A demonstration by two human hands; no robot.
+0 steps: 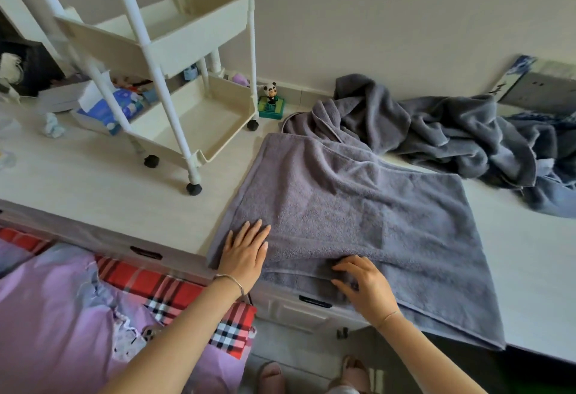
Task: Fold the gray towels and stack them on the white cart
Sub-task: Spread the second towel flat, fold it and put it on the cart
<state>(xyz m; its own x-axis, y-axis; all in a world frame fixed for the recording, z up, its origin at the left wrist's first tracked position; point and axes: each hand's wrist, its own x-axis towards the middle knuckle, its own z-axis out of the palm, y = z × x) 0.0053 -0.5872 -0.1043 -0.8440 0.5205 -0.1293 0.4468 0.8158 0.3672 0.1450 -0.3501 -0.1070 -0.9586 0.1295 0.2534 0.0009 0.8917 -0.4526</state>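
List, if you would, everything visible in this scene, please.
spread towel: one, gray, flat on the counter, near edge
towel heap: number unclear, gray, crumpled behind it by the wall
cart: one, white, on the counter, left
panda figurine: one, black-white on a green base, between cart and heap
counter: one, pale wood
plaid cloth: one, red, below the counter
left hand: flat on the spread towel's left corner
right hand: fingers pinching its near hem
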